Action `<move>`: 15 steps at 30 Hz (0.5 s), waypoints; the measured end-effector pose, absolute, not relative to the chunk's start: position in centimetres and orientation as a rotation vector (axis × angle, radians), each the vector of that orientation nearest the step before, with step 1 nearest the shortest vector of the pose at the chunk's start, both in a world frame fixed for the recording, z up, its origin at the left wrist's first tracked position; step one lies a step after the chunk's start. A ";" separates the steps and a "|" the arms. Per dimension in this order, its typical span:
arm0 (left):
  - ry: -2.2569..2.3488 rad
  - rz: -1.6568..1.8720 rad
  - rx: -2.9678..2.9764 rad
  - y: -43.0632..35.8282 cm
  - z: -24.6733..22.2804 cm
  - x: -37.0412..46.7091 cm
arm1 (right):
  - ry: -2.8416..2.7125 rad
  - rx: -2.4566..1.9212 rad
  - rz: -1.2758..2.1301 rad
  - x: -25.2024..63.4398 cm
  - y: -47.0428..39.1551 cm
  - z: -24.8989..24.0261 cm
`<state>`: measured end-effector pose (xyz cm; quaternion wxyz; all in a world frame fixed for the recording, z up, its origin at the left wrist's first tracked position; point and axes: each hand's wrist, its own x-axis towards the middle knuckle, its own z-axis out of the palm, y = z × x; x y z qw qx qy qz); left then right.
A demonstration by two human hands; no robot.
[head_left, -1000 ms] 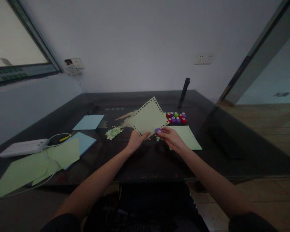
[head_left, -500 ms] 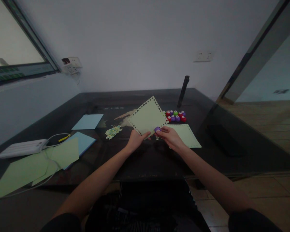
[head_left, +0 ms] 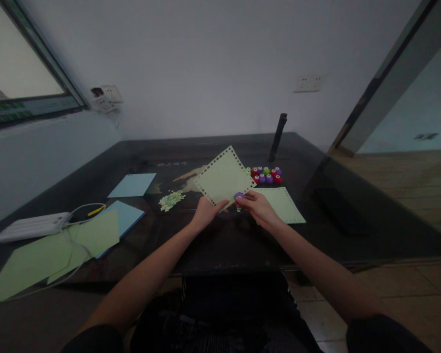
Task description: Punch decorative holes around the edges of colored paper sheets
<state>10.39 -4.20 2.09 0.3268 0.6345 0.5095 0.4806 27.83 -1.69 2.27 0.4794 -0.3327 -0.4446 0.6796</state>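
Note:
A pale green paper (head_left: pixel 225 177) with small shapes cut along its edges is raised above the dark table, one corner up. My left hand (head_left: pixel 206 212) grips its lower left edge, thumb on the front. At the lower right edge, my right hand (head_left: pixel 259 207) is closed on a purple punch (head_left: pixel 238 195), which sits at the paper's edge. Behind the right hand stand several red, purple and green punches (head_left: pixel 266 175) in rows. Another pale green sheet (head_left: pixel 284 205) lies flat, partly under the right hand. Small paper cutouts (head_left: pixel 171 200) are heaped left of the hands.
Blue sheets (head_left: pixel 133 185) and green sheets (head_left: pixel 40 257) lie on the left, beside a white power strip (head_left: pixel 33 226) with a looping cable. A black upright object (head_left: pixel 278 137) stands at the back; a dark flat object (head_left: pixel 340 211) lies right.
The view has shifted very slightly. Both hands keep their hold on the paper and the purple punch, with almost no movement.

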 end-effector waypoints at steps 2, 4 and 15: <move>1.330 1.255 1.663 -4.2 2.1 10.4 | -1.105 -0.808 1.647 27.9 -1.7 2.2; 1.326 1.255 1.671 -4.2 2.1 10.4 | -1.122 -0.811 1.634 27.9 -1.6 2.2; 1.326 1.262 1.696 -4.0 1.5 10.3 | -1.131 -0.838 1.603 27.9 -1.8 2.5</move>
